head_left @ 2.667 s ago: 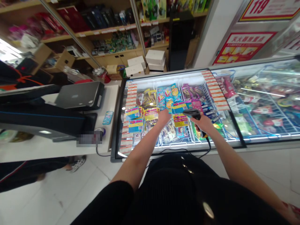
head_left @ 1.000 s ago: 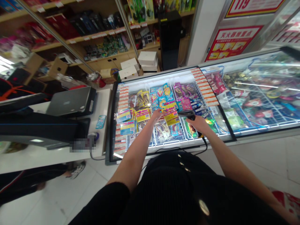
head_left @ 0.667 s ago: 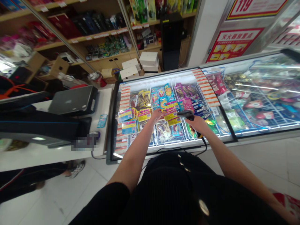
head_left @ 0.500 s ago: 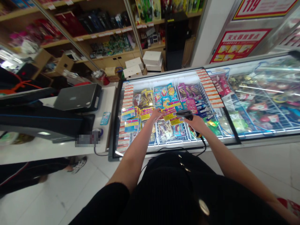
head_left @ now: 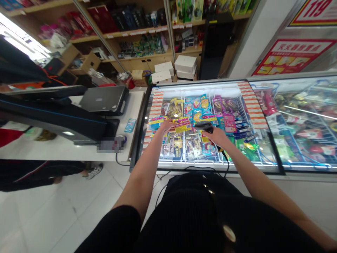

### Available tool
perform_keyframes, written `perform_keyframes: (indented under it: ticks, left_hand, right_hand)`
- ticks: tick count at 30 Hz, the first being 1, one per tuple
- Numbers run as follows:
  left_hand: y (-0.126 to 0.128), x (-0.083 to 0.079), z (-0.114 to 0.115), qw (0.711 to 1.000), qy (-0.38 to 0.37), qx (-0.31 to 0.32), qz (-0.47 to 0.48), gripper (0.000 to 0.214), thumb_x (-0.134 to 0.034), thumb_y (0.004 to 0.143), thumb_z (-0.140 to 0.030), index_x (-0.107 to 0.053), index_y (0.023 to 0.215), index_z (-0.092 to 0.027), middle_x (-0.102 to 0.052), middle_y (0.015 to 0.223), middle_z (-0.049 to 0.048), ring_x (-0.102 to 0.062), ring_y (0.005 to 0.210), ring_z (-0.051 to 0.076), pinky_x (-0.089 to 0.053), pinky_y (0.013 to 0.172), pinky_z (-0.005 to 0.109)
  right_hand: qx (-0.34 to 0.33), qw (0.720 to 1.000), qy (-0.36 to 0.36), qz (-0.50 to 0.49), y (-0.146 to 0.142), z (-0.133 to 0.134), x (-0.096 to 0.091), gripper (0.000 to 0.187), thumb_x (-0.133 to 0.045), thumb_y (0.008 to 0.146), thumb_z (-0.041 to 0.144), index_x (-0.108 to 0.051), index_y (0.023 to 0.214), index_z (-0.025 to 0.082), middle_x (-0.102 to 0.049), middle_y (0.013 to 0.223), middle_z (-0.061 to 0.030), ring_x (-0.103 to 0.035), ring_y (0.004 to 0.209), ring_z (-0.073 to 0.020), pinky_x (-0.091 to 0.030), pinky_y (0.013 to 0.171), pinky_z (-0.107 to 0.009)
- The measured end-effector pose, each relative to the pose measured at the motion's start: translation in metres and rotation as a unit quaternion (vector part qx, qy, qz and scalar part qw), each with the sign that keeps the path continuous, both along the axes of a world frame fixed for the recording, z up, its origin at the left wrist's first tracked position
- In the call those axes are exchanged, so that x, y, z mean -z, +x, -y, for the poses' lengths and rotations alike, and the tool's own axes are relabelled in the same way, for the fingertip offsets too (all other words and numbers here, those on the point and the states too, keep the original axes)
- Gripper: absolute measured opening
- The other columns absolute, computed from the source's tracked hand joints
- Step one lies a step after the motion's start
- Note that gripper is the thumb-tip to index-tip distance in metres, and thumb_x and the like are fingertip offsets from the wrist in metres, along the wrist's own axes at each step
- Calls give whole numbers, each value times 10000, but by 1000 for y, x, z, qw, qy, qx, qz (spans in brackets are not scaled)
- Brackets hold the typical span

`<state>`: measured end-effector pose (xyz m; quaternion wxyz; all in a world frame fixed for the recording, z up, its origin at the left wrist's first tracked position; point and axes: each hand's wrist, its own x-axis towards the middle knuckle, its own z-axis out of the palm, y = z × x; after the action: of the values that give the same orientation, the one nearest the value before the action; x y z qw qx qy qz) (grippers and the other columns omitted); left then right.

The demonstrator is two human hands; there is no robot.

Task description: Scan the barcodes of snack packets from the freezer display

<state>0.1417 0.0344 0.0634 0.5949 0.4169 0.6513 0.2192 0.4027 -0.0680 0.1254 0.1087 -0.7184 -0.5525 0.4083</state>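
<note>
My left hand (head_left: 167,125) is closed on the end of a yellow and pink snack packet (head_left: 183,125), held above the glass top of a chest freezer (head_left: 265,147). My right hand (head_left: 218,137) grips a black barcode scanner (head_left: 203,125) by its handle. The scanner's head points left toward the packet, a small gap apart from it. Similar yellow and blue packets (head_left: 157,121) lie to the left of my left hand, partly covered by it. More of them show behind and below the scanner, and a pink packet (head_left: 229,123) is right of it.
Wire baskets of wrapped goods show through the freezer glass. To the left, a counter (head_left: 135,105) bears a black boxy device (head_left: 104,100), a monitor and a blue card (head_left: 130,125). A person's leg and shoe (head_left: 94,171) show beyond it. Shelves and white boxes (head_left: 185,64) stand behind. The scanner's cable hangs near my waist.
The view has turned, so the scene sits farther right. Both hands have moved left over the freezer, the left one with its packet and the right one with the scanner.
</note>
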Motion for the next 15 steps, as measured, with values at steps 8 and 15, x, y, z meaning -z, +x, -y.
perform_keyframes:
  ticks: [8, 15]
  left_hand:
    - [-28, 2, -18, 1000, -15, -6, -23, 209, -710, 809, -183, -618, 993, -149, -689, 773, -10, -696, 757, 142, -563, 775, 275]
    - [-24, -4, -20, 942, 109, 72, -310, 281, -677, 808, -179, -683, 1087, -142, -728, 1006, 97, -696, 962, 238, -528, 874, 309]
  right_hand:
    - [-2, 1000, 0, -24, -19, -12, -2, 268, -587, 901, 361, -520, 704, 191, -588, 503, -7, -596, 413, -147, -462, 473, -230]
    - [15, 999, 0, -40, -27, -20, -2, 247, -607, 893, 360, -530, 737, 185, -609, 559, -12, -582, 397, -132, -460, 434, -224]
